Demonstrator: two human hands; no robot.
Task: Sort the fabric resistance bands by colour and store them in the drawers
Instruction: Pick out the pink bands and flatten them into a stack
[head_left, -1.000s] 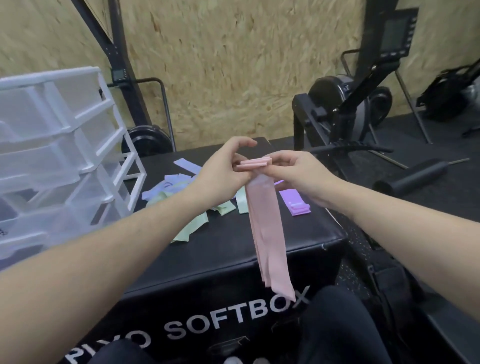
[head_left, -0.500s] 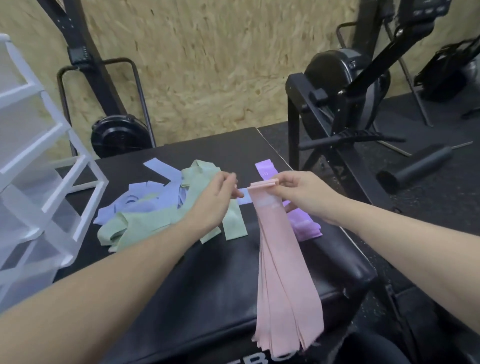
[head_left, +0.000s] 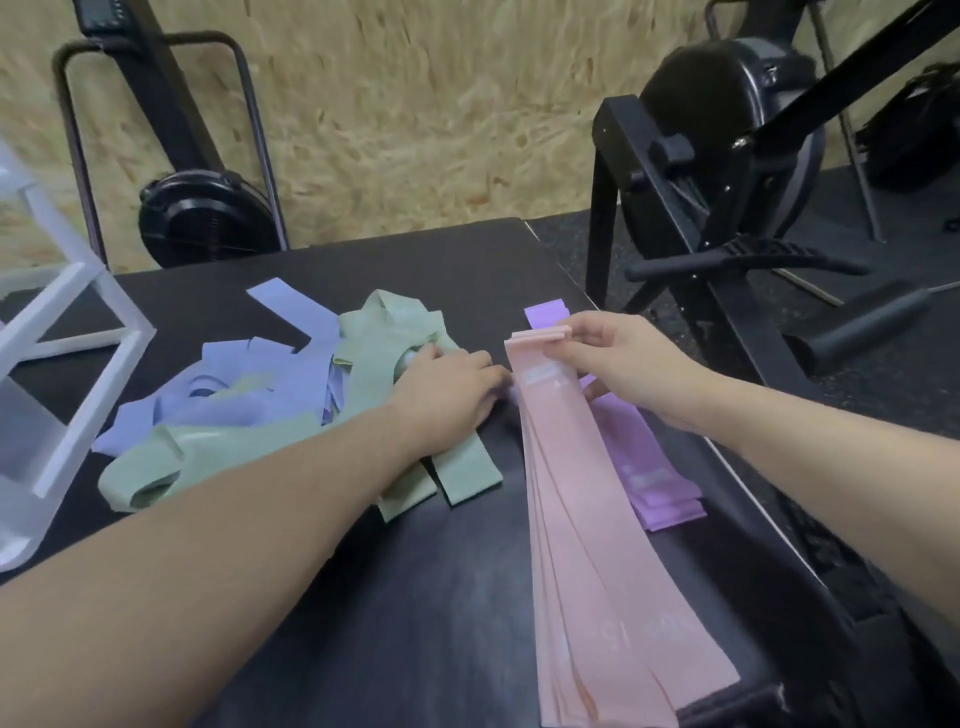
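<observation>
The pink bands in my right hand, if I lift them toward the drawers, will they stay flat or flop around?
Probably flop: the pink bands already drape limply from the right hand down over the black box. They fan apart at the bottom, so loose layers may slip out of line. They look thin, so likely light.

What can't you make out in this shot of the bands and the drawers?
- Drawer unit, head view: mostly cut off by the left edge; drawer contents unseen.
- Pink bands, held by the right hand: lower ends run past the bottom edge; their count is unclear.
- Left hand: its fingertips are blurred, so what it touches among the green bands is unclear.
- Purple bands: partly covered by the pink ones; label print too small.
</observation>
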